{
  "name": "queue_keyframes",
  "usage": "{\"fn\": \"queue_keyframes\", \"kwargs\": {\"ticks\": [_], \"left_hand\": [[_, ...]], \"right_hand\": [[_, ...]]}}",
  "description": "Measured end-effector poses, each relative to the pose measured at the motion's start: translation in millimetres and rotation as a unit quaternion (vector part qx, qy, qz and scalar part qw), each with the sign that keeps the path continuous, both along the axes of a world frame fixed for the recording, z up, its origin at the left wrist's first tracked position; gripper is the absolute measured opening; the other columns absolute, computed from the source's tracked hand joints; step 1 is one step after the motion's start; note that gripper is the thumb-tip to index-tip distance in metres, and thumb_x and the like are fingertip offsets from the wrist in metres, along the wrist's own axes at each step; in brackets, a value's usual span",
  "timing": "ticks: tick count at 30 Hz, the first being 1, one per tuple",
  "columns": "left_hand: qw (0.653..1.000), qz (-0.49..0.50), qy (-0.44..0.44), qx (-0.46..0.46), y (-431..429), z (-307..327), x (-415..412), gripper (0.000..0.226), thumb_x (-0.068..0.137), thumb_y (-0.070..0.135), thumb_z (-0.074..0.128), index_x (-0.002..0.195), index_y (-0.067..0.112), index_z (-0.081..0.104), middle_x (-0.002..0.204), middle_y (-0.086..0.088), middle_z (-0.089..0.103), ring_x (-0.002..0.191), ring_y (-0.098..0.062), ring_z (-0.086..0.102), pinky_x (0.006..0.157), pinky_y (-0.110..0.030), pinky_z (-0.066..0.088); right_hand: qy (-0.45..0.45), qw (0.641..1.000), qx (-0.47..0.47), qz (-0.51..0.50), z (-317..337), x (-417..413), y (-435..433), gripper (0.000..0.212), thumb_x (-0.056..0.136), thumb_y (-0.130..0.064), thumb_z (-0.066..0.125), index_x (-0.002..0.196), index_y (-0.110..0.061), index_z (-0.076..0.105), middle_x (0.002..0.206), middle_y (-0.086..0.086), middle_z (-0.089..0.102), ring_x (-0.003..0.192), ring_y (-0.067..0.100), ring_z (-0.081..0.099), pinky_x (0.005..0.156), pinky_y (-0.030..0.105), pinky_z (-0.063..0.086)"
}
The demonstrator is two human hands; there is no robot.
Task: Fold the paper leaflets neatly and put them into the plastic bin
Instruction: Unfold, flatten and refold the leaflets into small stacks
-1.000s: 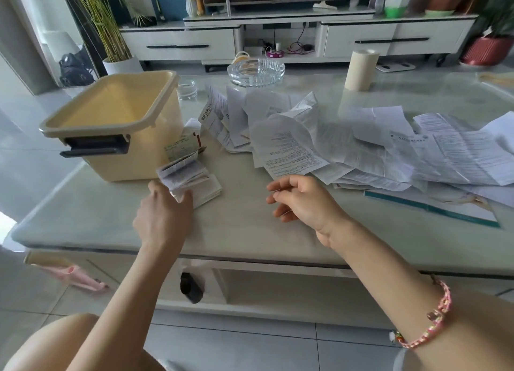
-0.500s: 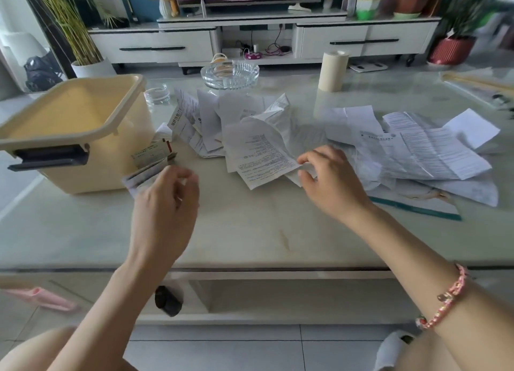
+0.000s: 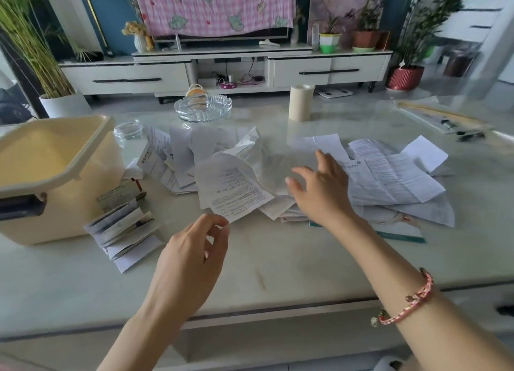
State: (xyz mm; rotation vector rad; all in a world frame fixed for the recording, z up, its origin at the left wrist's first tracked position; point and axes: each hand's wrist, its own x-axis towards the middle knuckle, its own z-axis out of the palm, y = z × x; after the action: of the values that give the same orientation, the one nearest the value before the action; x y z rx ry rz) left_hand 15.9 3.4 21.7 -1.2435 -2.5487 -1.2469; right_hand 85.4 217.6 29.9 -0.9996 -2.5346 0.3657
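A cream plastic bin (image 3: 83,159) stands open at the table's left side, and nothing shows inside it. Right beside it lies a stack of folded leaflets (image 3: 125,231). Loose unfolded leaflets (image 3: 389,175) are spread across the middle and right of the table. A creased printed leaflet (image 3: 233,192) lies nearest to me. My left hand (image 3: 192,253) has its thumb and forefinger at this leaflet's near corner, fingers apart, with no clear grip. My right hand (image 3: 319,192) is spread palm down over the pile, holding nothing.
A glass ashtray (image 3: 203,107), a small glass dish (image 3: 128,130) and a beige paper roll (image 3: 301,102) stand behind the papers. A teal-edged booklet (image 3: 400,228) lies under the pile. Pens lie at the far right (image 3: 470,134). The table's front edge (image 3: 278,309) runs below my wrists.
My left hand has let go of the folded stack by the bin and moved right to the printed leaflet's corner. My right hand has reached forward onto the loose pile.
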Motion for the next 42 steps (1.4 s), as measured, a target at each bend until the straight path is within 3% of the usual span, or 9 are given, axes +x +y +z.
{"fn": "queue_keyframes", "kwargs": {"ticks": [4, 9, 11, 13, 19, 23, 31, 36, 42], "left_hand": [[1.000, -0.012, -0.008, -0.006, 3, 0, 3, 0.012, 0.090, 0.027, 0.049, 0.095, 0.024, 0.060, 0.077, 0.019, 0.062, 0.065, -0.009, 0.060, 0.061, -0.037, 0.052], [0.999, -0.029, -0.022, -0.011, 10, -2, 11, 0.010, 0.089, 0.023, 0.050, 0.091, 0.025, 0.059, 0.078, 0.019, 0.061, 0.068, -0.010, 0.063, 0.063, -0.036, 0.052], [0.999, -0.036, -0.029, -0.004, 13, -3, 13, 0.009, 0.090, 0.027, 0.049, 0.088, 0.028, 0.058, 0.078, 0.018, 0.062, 0.069, -0.011, 0.063, 0.064, -0.036, 0.052], [0.998, -0.045, -0.035, -0.003, 16, -5, 15, 0.009, 0.091, 0.029, 0.048, 0.087, 0.031, 0.056, 0.079, 0.017, 0.063, 0.071, -0.011, 0.063, 0.064, -0.035, 0.052], [0.997, -0.063, -0.051, -0.004, 20, -10, 18, 0.014, 0.090, 0.017, 0.053, 0.087, 0.030, 0.057, 0.080, 0.018, 0.063, 0.074, -0.006, 0.062, 0.059, -0.016, 0.045], [0.996, -0.074, -0.051, -0.004, 19, -11, 21, 0.022, 0.090, 0.016, 0.054, 0.083, 0.036, 0.052, 0.079, 0.017, 0.062, 0.073, -0.004, 0.061, 0.062, -0.016, 0.045], [0.995, -0.085, -0.051, -0.008, 19, -10, 23, 0.025, 0.091, 0.015, 0.054, 0.082, 0.039, 0.051, 0.080, 0.016, 0.062, 0.074, -0.005, 0.062, 0.064, -0.018, 0.047], [0.995, -0.088, -0.047, -0.011, 20, -10, 24, 0.016, 0.092, 0.016, 0.053, 0.087, 0.031, 0.056, 0.080, 0.017, 0.061, 0.074, -0.004, 0.062, 0.065, -0.016, 0.048], [0.995, -0.093, -0.040, -0.012, 18, -10, 23, 0.022, 0.092, 0.018, 0.052, 0.082, 0.038, 0.052, 0.079, 0.018, 0.061, 0.075, -0.001, 0.060, 0.066, -0.016, 0.048]], "right_hand": [[-0.170, 0.980, -0.055, -0.091, 0, 35, 25, 0.041, 0.094, -0.033, 0.044, 0.129, -0.014, 0.051, 0.145, 0.019, 0.028, 0.137, 0.034, 0.020, 0.111, 0.045, 0.022], [-0.140, 0.982, -0.082, -0.097, 3, 58, 17, 0.024, 0.093, -0.019, 0.042, 0.073, -0.006, 0.042, 0.105, 0.017, 0.053, 0.093, 0.032, 0.047, 0.082, 0.038, 0.037], [-0.130, 0.985, -0.035, -0.107, 6, 63, 16, 0.014, 0.092, -0.008, 0.043, 0.090, -0.002, 0.055, 0.111, 0.017, 0.057, 0.098, 0.034, 0.051, 0.082, 0.036, 0.039], [-0.102, 0.987, 0.033, -0.121, 7, 67, 17, 0.027, 0.088, 0.003, 0.044, 0.109, -0.003, 0.060, 0.113, 0.014, 0.062, 0.103, 0.033, 0.057, 0.078, 0.034, 0.041], [0.049, 0.990, -0.001, -0.136, 3, 73, 24, 0.028, 0.086, -0.001, 0.050, 0.113, -0.009, 0.052, 0.110, 0.011, 0.065, 0.104, 0.033, 0.056, 0.080, 0.038, 0.042], [-0.061, 0.990, -0.028, -0.126, -7, 72, 28, 0.049, 0.087, -0.027, 0.060, 0.130, -0.012, 0.042, 0.128, 0.013, 0.051, 0.119, 0.034, 0.045, 0.093, 0.042, 0.036], [-0.083, 0.987, -0.033, -0.135, -7, 76, 35, 0.040, 0.090, -0.011, 0.052, 0.129, -0.009, 0.044, 0.127, 0.015, 0.049, 0.119, 0.033, 0.045, 0.095, 0.041, 0.034], [-0.154, 0.975, 0.112, -0.114, -4, 79, 32, 0.027, 0.087, 0.000, 0.048, 0.115, -0.003, 0.049, 0.110, 0.016, 0.062, 0.102, 0.032, 0.059, 0.075, 0.034, 0.039], [-0.204, 0.963, 0.139, -0.110, -8, 90, 49, 0.025, 0.086, -0.003, 0.053, 0.110, -0.006, 0.054, 0.112, 0.012, 0.060, 0.102, 0.030, 0.058, 0.079, 0.035, 0.040]]}}
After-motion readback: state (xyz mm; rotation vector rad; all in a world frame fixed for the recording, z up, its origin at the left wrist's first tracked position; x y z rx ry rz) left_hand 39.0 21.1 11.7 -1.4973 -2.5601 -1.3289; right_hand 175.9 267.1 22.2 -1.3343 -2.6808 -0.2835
